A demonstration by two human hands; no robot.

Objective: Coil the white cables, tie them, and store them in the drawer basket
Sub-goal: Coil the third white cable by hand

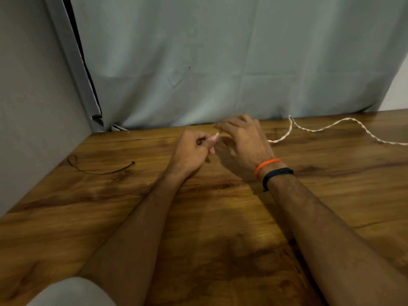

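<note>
Overhead, wooden table, grey curtain.

Both forearms reach straight out from the bottom of the view, bare and close together, hands nearly meeting out front. The left hand is curled into a loose fist, thumb and forefinger pinching something small and pale that pokes out toward the other hand. The right hand is palm down with fingers spread and relaxed, and that wrist has an orange band and a black band on it.
</note>
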